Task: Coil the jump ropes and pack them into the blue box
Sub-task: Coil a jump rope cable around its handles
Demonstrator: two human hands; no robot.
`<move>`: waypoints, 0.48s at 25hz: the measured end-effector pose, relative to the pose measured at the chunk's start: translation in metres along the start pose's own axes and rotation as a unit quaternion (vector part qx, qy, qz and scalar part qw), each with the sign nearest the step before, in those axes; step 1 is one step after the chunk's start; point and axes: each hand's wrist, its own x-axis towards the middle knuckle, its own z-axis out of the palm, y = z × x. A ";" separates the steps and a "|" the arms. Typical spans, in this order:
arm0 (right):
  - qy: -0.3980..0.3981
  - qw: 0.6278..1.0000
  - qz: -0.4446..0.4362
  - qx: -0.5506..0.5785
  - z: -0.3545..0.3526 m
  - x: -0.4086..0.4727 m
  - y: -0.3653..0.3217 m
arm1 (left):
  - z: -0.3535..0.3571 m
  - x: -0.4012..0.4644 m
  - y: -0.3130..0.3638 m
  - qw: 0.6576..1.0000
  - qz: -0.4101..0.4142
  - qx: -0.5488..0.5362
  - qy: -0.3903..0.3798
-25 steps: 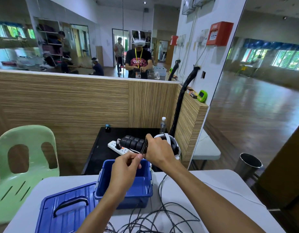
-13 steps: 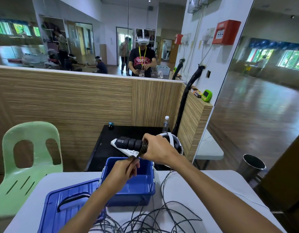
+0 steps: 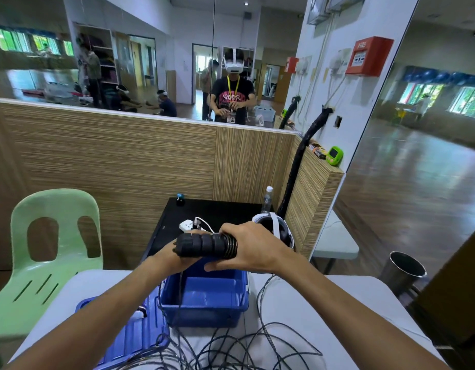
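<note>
left hand (image 3: 174,256) now behind handles (image 3: 204,244), white table (image 3: 305,303), mirrored room

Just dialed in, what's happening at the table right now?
A person holds black jump rope handles above the open blue box. The right hand grips one end, and the left hand is behind the other end. Rope is wound round the handles; loose rope lies tangled on the table. The box lid lies beside the box.

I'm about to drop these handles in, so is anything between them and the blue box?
Nothing visible blocks the way. The jump rope handles, held by the left hand and right hand, sit directly above the open blue box. Its lid lies off to the left.
</note>
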 end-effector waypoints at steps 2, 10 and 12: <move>0.002 1.000 -0.017 -0.005 0.003 -0.004 -0.003 | -0.006 0.003 0.007 0.997 0.046 0.053 -0.043; -0.026 0.986 -0.001 -0.164 0.025 -0.009 -0.004 | -0.044 0.027 0.025 0.867 0.173 0.464 -0.052; -0.035 0.983 0.035 -0.179 0.029 -0.007 0.000 | -0.044 0.026 0.044 0.842 0.164 0.511 -0.057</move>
